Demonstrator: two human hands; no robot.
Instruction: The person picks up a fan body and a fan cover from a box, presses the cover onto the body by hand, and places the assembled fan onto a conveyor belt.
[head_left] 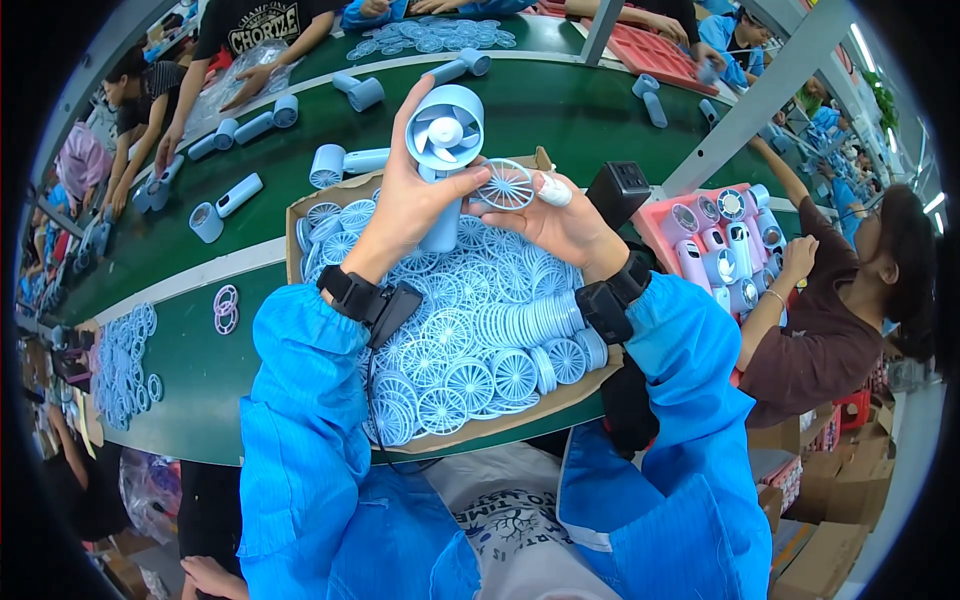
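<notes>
My left hand [405, 210] is wrapped round a light-blue handheld fan [447, 125], held upright with its front uncovered and white blades showing. Between the fingers of my right hand [575, 228] is a round blue fan grille [508, 186], its spokes facing me. The grille is close beside the fan head, to its lower right; my left thumb reaches to its edge. A white wrap [553, 190] covers one right fingertip. Below both hands, a cardboard box [480, 436] holds a heap of similar blue grilles [470, 385], some stacked in a row.
Several blue fans [362, 93] lie on the green conveyor belt [540, 110] ahead. Blue rings [125, 360] and two pink rings [226, 310] lie at left. A pink tray [655, 240] of fans stands right, near a black box [618, 190] and a seated co-worker [825, 290]. A metal post [750, 110] rises behind.
</notes>
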